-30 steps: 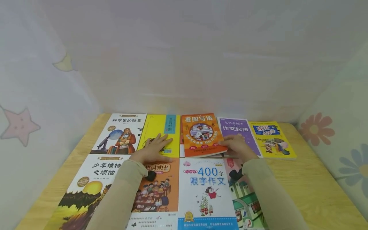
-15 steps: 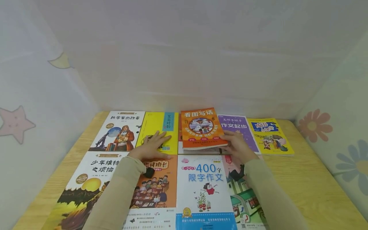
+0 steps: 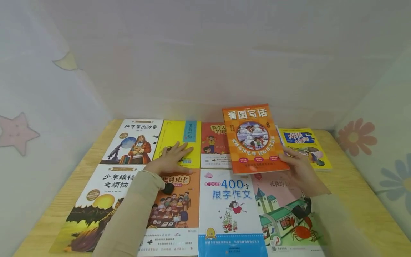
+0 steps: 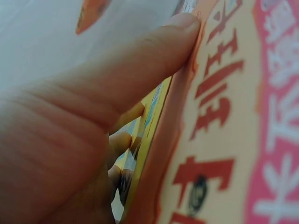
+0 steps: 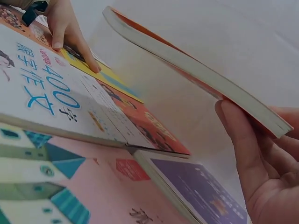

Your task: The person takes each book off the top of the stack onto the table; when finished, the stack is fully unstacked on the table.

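Note:
My right hand (image 3: pixel 302 173) grips an orange paperback book (image 3: pixel 252 157) by its lower right corner. Seen from the right wrist, the book's page edge (image 5: pixel 201 72) hangs well above the others, thumb on one face and fingers on the opposite side. Under it lie a red book (image 3: pixel 213 144) and a purple book (image 5: pixel 198 186), both partly covered in the head view. My left hand (image 3: pixel 170 159) rests with spread fingers on a yellow book (image 3: pixel 174 130). Its thumb (image 4: pixel 154 51) touches the top of an orange book with a classroom picture (image 3: pixel 173 210).
In the front row lie a white-and-blue book (image 3: pixel 229 203), a pink book with a crab (image 3: pixel 290 214) and a lake-scene book (image 3: pixel 93 210). A scientist book (image 3: pixel 135 142) and a small yellow book (image 3: pixel 305 148) end the back row. Fabric walls enclose the wooden table (image 3: pixel 350 200).
My right hand has lifted the orange book off the back row and carried it rightward, uncovering much of the red book. My left hand has stayed on the yellow book.

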Demonstrator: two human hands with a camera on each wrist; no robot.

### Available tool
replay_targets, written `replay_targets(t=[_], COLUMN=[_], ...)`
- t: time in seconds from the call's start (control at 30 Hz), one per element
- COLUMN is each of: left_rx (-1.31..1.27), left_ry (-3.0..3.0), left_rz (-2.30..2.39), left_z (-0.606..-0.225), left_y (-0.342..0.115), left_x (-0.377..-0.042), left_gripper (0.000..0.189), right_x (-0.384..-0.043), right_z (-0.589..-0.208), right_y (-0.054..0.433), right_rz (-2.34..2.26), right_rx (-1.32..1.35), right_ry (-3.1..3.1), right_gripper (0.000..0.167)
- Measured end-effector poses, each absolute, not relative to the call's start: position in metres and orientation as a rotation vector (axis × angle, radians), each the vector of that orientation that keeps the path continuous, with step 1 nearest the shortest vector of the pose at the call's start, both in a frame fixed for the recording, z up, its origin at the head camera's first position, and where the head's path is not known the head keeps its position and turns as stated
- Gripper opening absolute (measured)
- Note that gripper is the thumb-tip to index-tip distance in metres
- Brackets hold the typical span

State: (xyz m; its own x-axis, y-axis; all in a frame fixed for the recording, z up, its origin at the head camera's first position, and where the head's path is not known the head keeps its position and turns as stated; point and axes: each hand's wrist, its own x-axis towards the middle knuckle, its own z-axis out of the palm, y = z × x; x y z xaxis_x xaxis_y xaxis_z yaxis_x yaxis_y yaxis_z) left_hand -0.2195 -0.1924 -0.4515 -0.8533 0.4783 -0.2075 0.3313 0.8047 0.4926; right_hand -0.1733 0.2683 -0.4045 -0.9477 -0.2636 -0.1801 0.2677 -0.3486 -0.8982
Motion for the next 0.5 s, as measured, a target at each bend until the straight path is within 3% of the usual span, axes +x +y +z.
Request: replay_targets(t=[0.1, 0.37, 0.5], left_rx=[0.613, 0.619, 0.61], left_ry=[2.662, 2.643, 2.636], left_rz=[0.644, 0.694, 0.686], left_z=[-0.45, -0.45, -0.45], left_y=[-0.191, -0.187, -0.186], left_x=[-0.219, -0.217, -0.215], left_gripper=[0.106, 0.105, 0.106], right_x=[-0.159, -0.117, -0.093], right_z=[-0.403, -0.414, -0.424], right_y=[0.291, 0.366, 0.402], right_rz=[-2.396, -2.424, -2.45], right_rx=[-0.132, -0.46, -0.385], right_ry=[1.51, 1.415, 1.393], right_gripper=[0.041, 0.055, 0.057])
